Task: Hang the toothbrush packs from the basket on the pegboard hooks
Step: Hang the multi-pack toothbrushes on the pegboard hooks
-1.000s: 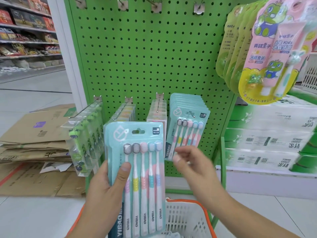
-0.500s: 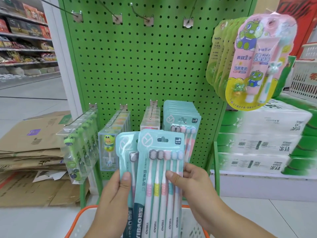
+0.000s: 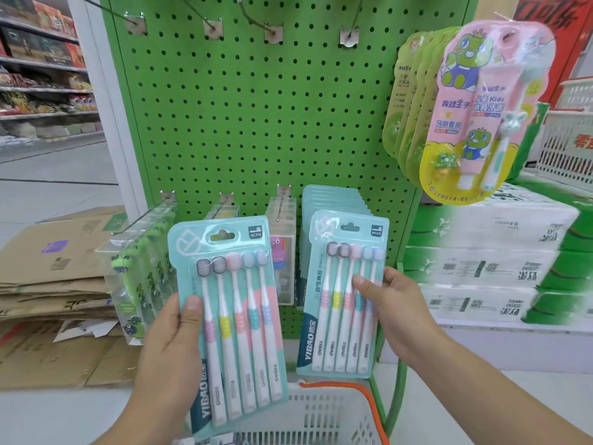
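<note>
Left hand (image 3: 170, 345) gripped one toothbrush pack (image 3: 229, 303), right hand (image 3: 390, 303) fingers clamped on second pack (image 3: 340, 293), both before green pegboard (image 3: 256, 107), above basket (image 3: 321, 415).

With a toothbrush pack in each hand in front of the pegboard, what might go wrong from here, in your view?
1. The right hand pinches its pack only at one edge, so it may swing and miss the hook through its small hang hole.
2. The matching row already looks full, so the hook may have little room.
3. The left hand is busy holding the second pack, leaving no free hand to steady anything.
</note>
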